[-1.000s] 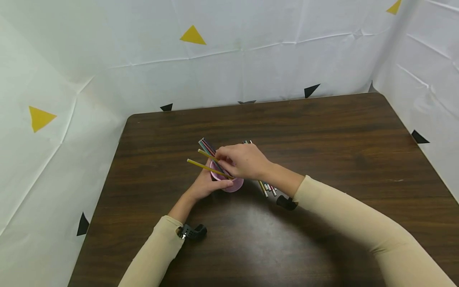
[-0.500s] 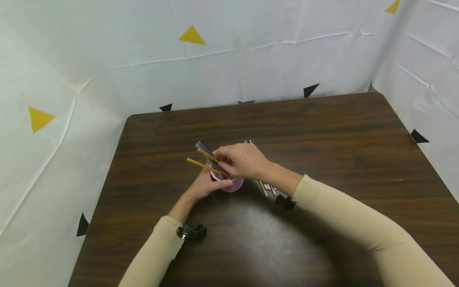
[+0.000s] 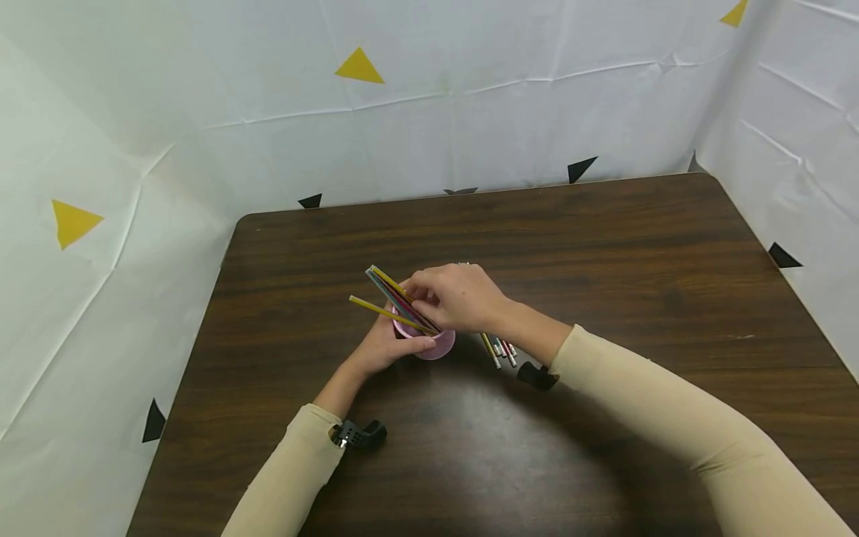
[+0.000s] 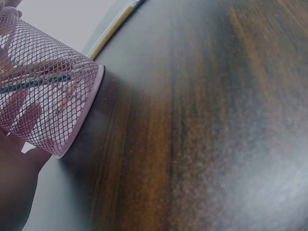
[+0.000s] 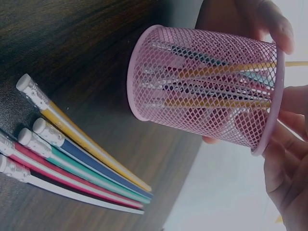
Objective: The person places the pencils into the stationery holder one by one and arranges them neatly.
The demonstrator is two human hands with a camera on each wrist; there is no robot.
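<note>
A: What's the setting?

B: A dark wooden desk [image 3: 604, 246] inside white sheeting. Near its middle, the left hand [image 3: 385, 347] grips a pink mesh cup [image 3: 429, 343]; the right hand [image 3: 456, 298] pinches pencils [image 3: 396, 294] at its rim.

A: Which step?

B: Likely loading pencils; next means releasing, then fetching loose pencils [image 5: 72, 159] beside the cup. Fingertips are hidden.

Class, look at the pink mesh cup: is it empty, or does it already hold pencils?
It holds pencils. Several pencils stick out of the pink mesh cup, their shafts showing through its mesh. More loose pencils lie on the table beside it.
</note>
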